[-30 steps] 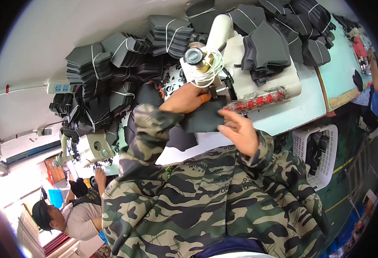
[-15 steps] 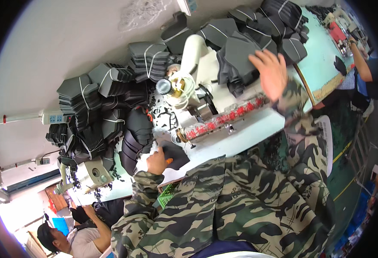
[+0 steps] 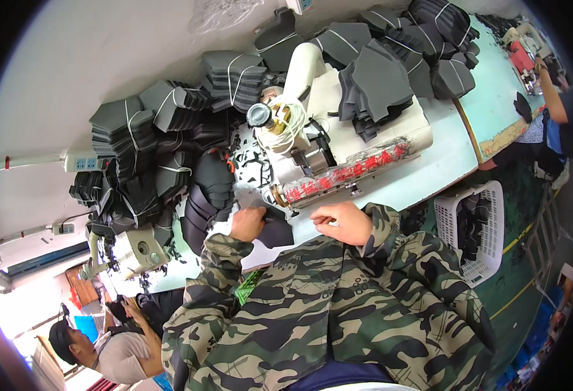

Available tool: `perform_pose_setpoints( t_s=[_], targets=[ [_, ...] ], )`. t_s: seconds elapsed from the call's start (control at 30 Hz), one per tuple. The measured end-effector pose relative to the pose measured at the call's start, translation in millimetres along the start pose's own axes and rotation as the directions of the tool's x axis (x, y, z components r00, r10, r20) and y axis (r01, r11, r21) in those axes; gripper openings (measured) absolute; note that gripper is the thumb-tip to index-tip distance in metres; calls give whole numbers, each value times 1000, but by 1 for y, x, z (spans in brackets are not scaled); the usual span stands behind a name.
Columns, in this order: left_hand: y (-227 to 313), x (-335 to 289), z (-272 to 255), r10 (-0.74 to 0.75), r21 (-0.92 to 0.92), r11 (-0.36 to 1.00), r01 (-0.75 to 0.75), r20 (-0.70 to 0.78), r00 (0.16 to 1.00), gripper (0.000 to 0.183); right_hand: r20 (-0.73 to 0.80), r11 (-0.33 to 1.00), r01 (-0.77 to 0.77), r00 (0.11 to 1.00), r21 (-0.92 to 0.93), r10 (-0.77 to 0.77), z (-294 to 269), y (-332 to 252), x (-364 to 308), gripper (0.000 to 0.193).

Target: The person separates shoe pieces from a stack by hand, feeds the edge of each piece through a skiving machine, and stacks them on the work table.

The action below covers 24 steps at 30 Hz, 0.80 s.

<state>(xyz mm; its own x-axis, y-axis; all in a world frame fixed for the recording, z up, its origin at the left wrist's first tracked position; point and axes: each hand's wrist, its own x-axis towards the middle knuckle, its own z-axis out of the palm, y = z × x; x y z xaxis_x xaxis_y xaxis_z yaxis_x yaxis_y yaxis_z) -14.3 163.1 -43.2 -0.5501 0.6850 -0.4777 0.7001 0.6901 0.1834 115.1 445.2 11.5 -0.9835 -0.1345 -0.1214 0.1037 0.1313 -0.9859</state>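
Note:
My left hand is closed at the sewing machine's left end, against a dark grey flat foam-like piece lying on the table. What its fingers hold is hidden. Just right of that piece, at the table's front edge, my right hand points left with loosely bent fingers, and nothing shows in it. Between the hands and the wall stands a cream sewing machine, with red markings along its front. A loose pile of dark grey cut pieces rests on top of it.
Tied stacks of dark pieces line the wall. Curved black pieces lie left of the machine. A white basket holding dark pieces stands on the floor at right. One person sits lower left; another person's arm shows upper right.
My right hand has come down and left from the pile on the machine to the table's front edge. An orange bit seen at my left hand no longer shows. The white basket is now uncovered.

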Motion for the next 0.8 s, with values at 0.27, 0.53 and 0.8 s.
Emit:
perform_pose_setpoints(
  t_s=[0.27,0.53,0.8],
  targets=[
    [90,13,-133,305,-627,739,-245,-13,952,17,157,986,128,981,-108,-111,2,2,13,24],
    [72,28,-154,31,-730,636,251,349,936,24,-211,1000,-20,977,15,23,-5,-7,22,31],
    [48,57,-157,58,-546,836,53,184,981,22,-199,947,-189,949,259,244,4,-11,32,35]
  ],
)
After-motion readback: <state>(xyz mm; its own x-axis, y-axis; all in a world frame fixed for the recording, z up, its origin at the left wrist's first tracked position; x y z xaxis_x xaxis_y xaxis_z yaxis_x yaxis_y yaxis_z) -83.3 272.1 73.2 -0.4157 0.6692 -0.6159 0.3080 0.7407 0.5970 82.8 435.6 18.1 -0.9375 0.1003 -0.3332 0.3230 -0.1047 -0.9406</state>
